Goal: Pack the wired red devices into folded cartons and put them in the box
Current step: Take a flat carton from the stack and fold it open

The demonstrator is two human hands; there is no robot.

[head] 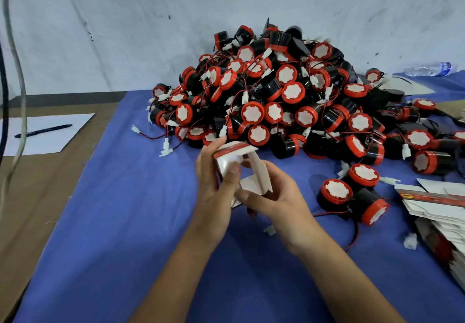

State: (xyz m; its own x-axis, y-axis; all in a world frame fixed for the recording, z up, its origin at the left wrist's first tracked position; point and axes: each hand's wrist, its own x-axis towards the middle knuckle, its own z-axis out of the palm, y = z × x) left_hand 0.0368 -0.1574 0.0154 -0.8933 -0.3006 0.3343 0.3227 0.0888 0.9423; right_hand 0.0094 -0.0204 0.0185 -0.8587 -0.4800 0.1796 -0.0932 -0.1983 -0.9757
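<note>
Both forearms reach over the blue cloth (125, 222), left hand (214, 186) and right hand (274, 196) gripping a half-folded white carton (241, 161) just before the device heap (276, 91), flat cartons (440, 212) stacked rightward.

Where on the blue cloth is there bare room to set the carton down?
Bare blue cloth lies left of both hands, from the pile of devices to the near edge. Crowded: the right side, with loose devices and flat cartons.
</note>
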